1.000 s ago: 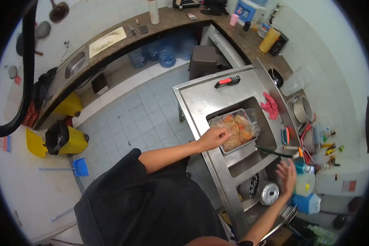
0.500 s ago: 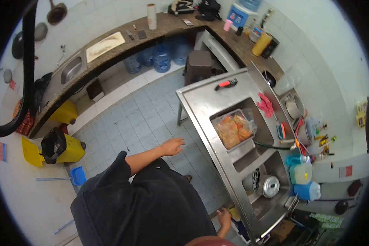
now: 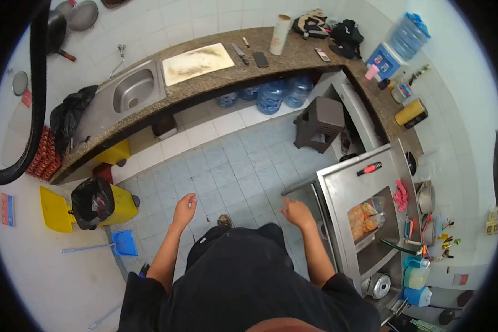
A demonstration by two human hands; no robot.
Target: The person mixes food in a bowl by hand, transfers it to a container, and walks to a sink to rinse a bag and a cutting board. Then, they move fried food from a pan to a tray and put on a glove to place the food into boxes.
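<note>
Spreading across the middle, a tiled floor (image 3: 221,180) is lying before a long stone counter (image 3: 299,60), which is curving round to the right. A steel sink unit (image 3: 343,188) is standing at the right, and a yellow bin (image 3: 123,202) is standing at the left with its cover tipped wide. A brown stool (image 3: 322,113) is standing beyond the sink unit, while water bottles (image 3: 270,97) are resting under the counter. A white board (image 3: 198,63) is lying on top. A blue dustpan (image 3: 125,242) is sitting near the bin.

In the sink unit's farther basin (image 3: 373,255), the food (image 3: 361,221) is sitting, clear plastic showing beside it. The left hand (image 3: 186,209) is hanging above the floor, fingers loosely curled, gripping nothing visible. The right hand (image 3: 296,212) is hovering near the sink unit, fingers half bent, also looking empty.

A metal lid (image 3: 381,286) is resting at the unit's near end. A pink cloth (image 3: 400,195) is lying along its back edge, a red-and-black tool (image 3: 369,169) is lying at its far end, and a knife (image 3: 240,53) is lying beside the board.
</note>
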